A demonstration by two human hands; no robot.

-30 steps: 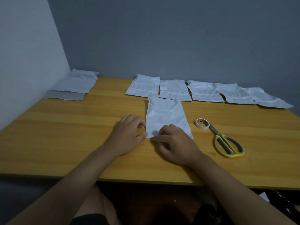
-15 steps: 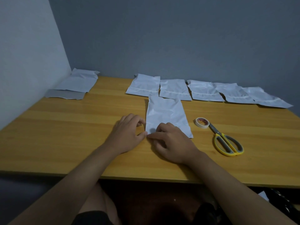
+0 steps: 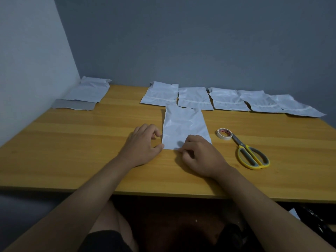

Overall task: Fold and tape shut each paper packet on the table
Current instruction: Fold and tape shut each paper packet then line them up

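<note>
Mid-table, a white rectangular paper packet [image 3: 184, 127] lies flat; the left hand [image 3: 143, 146] curls loosely at its near-left corner, the right hand [image 3: 201, 157] pinches its near edge. Bare wooden table [image 3: 72, 142] lies leftward.

Yellow-handled scissors [image 3: 251, 155] lying flat on wooden table [image 3: 72, 146] — blades shut, grey wall [image 3: 200, 42] behind.

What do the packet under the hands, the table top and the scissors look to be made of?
Packet: white, glossy, softly crinkled sheet with highlights; it could be coated paper or plastic film.
Table: light yellow wood grain with a smooth sheen, probably laminate or varnished wood.
Scissors: grey metal blades, handles of yellow plastic with grey inner lining.
</note>
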